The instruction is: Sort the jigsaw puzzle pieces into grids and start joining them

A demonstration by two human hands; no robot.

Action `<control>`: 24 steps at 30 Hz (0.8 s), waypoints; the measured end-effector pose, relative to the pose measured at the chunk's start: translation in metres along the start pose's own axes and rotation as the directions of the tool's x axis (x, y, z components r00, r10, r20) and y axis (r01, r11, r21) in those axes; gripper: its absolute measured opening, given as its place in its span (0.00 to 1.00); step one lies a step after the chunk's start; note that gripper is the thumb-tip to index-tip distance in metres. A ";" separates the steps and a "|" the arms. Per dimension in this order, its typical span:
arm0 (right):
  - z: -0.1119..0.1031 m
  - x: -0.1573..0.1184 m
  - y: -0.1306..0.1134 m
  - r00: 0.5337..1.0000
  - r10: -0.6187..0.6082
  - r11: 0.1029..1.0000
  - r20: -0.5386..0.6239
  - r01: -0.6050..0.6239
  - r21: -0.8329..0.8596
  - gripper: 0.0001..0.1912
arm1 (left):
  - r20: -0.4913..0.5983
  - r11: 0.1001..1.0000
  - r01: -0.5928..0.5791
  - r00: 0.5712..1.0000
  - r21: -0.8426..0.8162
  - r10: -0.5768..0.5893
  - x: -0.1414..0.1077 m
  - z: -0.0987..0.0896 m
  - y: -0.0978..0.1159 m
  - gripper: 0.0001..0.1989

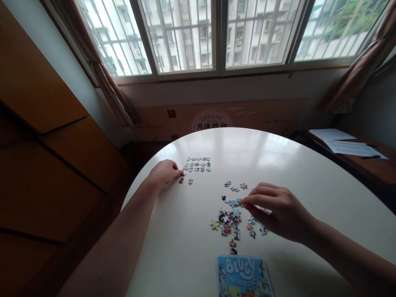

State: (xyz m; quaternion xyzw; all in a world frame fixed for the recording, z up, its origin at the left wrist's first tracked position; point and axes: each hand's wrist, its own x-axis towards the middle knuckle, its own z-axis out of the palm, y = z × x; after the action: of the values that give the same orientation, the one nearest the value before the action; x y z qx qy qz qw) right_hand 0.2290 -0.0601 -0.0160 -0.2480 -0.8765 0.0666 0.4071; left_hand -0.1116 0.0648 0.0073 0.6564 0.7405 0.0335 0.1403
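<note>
My left hand reaches to the far left of the white table, its thumb and finger closed on a small puzzle piece. Just beyond lie rows of puzzle pieces set out in a grid, and a loose puzzle piece is nearby. Above the middle of the table, my right hand has its fingertips pinched at a light blue puzzle piece; the fingers partly cover it. Closer to me sits a heap of mixed puzzle pieces, with several more scattered around and partly under my right hand.
A blue box with "Bluey" lettering lies at the table's near side. The round white table curves toward a window wall. On the right, papers and pens rest on a brown surface. An orange-brown cabinet stands left.
</note>
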 end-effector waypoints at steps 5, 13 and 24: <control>0.001 -0.002 0.002 1.000 0.007 1.000 0.009 -0.007 0.001 0.05 | -0.075 0.997 -0.069 0.995 -0.022 0.067 -0.004 -0.004 0.002 0.16; 0.002 -0.002 0.002 1.000 0.020 1.000 0.016 -0.020 -0.001 0.04 | 0.103 0.949 -0.303 0.951 0.092 0.293 -0.015 0.002 0.016 0.19; 0.001 -0.001 0.002 1.000 0.010 1.000 0.014 -0.010 -0.001 0.05 | -0.059 0.969 -0.222 0.972 0.107 0.229 -0.004 0.007 0.013 0.19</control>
State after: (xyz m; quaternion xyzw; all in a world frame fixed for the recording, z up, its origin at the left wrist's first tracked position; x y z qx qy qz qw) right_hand 0.2296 -0.0592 -0.0183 -0.2520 -0.8783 0.0701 0.4003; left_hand -0.0970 0.0613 0.0047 0.7411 0.6661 0.0354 0.0765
